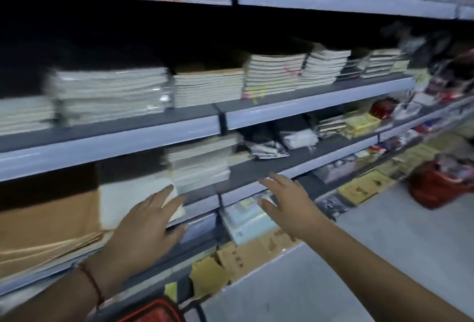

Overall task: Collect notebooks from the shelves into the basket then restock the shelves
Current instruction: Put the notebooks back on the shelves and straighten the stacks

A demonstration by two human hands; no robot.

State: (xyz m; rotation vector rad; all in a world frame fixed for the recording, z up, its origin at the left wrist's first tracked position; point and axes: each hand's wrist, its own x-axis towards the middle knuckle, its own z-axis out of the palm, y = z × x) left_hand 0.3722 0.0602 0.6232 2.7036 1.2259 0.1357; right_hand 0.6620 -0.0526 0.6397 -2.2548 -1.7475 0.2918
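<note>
Notebooks (200,165) not yet in my grasp. My left hand (146,229) flat, fingers straight, over white pad (133,196) at shelf (256,170) edge; holding nothing. My right hand (287,201) spread, empty, hovering just before same shelf beside short stack. More stacks (207,87) fill shelf above, untouched. Red basket (154,312) corner near my left wrist, contents hidden. Second red basket (441,183) on floor well apart, looks loaded. Judgement: collecting partly done at best, much left; restocking not begun. View blurred.
</note>
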